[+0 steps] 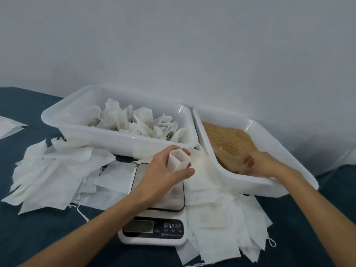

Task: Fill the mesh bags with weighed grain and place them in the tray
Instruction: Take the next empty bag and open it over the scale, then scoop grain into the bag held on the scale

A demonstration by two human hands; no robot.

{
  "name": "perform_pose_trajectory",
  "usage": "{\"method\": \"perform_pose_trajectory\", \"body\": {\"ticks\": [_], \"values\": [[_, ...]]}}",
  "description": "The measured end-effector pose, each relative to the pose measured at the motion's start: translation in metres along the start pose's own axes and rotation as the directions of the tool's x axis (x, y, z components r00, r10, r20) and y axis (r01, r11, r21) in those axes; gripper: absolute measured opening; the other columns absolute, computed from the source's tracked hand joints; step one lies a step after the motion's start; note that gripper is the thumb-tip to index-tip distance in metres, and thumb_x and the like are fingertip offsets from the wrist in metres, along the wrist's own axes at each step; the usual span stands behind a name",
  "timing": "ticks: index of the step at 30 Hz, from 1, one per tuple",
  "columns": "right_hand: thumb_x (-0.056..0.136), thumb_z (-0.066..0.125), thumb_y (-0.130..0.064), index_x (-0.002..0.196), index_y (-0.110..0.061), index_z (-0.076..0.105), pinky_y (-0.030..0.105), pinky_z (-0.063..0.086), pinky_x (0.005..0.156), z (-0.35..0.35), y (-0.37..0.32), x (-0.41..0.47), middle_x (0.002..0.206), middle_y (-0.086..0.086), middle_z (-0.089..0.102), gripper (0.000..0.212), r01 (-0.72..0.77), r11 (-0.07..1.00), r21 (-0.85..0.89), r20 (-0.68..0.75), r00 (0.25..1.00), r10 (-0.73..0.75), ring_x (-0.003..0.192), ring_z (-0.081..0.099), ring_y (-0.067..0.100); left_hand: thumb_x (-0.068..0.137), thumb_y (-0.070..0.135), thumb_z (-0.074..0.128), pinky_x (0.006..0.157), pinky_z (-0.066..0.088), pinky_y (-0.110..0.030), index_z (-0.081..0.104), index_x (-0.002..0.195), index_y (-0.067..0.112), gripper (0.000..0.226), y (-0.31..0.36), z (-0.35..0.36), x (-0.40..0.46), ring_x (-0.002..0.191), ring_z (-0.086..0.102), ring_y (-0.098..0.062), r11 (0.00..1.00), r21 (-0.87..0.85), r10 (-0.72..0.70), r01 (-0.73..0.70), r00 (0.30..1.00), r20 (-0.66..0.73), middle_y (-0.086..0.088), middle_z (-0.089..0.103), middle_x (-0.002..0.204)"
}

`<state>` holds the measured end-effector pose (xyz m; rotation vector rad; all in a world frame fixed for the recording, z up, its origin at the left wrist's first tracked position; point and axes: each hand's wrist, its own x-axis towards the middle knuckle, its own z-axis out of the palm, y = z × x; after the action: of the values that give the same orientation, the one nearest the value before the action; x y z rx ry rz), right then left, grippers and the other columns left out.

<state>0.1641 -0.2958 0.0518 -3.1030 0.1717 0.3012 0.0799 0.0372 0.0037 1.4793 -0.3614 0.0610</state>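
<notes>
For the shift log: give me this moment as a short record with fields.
left hand: left hand grips an open mesh bag upright over the kitchen scale
right hand: right hand is in the grain tray, fingers down in the grain; a clear scoop seems to be in it, too blurred to confirm
filled bags: tied bags lie in the left tray
empty bags: flat empty bags spread on the dark cloth around the scale
scale display: unreadable

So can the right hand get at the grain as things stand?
Probably yes: the right hand is already inside the open grain tub, at the grain, with nothing covering it.
</notes>
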Motion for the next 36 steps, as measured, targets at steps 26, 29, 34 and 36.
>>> {"method": "perform_pose_trajectory", "body": {"ticks": [26, 29, 34, 36], "values": [[0.091, 0.069, -0.016, 0.103, -0.024, 0.071, 0.031, 0.044, 0.064, 0.003, -0.010, 0.002, 0.094, 0.000, 0.069, 0.014, -0.037, 0.964, -0.265, -0.349, 0.935, -0.060, 0.083, 0.062, 0.020, 0.073, 0.028, 0.082, 0.072, 0.054, -0.028, 0.070, 0.103, 0.024, 0.032, -0.004, -0.021, 0.005, 0.081, 0.067, -0.014, 0.999, 0.044, 0.002, 0.001, 0.997, -0.073, 0.001, 0.074, 0.090], [0.091, 0.074, -0.024, 0.109, -0.021, 0.073, 0.033, 0.048, 0.073, 0.006, -0.017, 0.010, 0.106, 0.003, 0.070, 0.018, 0.030, 0.998, -0.058, -0.278, 0.959, -0.045, 0.088, 0.061, 0.020, 0.075, 0.028, 0.082, 0.071, 0.054, -0.025, 0.069, 0.102, 0.028, 0.031, -0.006, -0.022, 0.006, 0.081, 0.067, -0.012, 0.998, 0.057, 0.011, -0.007, 0.998, -0.063, 0.000, 0.074, 0.091], [0.083, 0.082, -0.021, 0.095, -0.021, 0.073, 0.031, 0.049, 0.082, 0.005, 0.001, 0.015, 0.103, 0.000, 0.070, 0.015, 0.009, 0.978, 0.208, -0.312, 0.948, 0.058, 0.091, 0.063, 0.016, 0.084, 0.010, 0.087, 0.068, 0.051, -0.016, 0.070, 0.107, 0.021, 0.031, -0.008, -0.025, 0.008, 0.081, 0.068, -0.008, 0.998, 0.041, 0.041, -0.038, 0.998, -0.055, 0.005, 0.075, 0.094], [0.081, 0.083, -0.021, 0.086, -0.023, 0.070, 0.029, 0.045, 0.079, 0.006, 0.007, 0.014, 0.099, -0.003, 0.069, 0.014, 0.006, 0.975, 0.223, -0.288, 0.956, 0.060, 0.090, 0.062, 0.014, 0.084, 0.010, 0.087, 0.067, 0.051, -0.015, 0.069, 0.106, 0.021, 0.030, -0.009, -0.024, 0.008, 0.080, 0.068, -0.007, 0.998, 0.047, 0.048, -0.046, 0.998, -0.050, 0.005, 0.075, 0.094]]}}
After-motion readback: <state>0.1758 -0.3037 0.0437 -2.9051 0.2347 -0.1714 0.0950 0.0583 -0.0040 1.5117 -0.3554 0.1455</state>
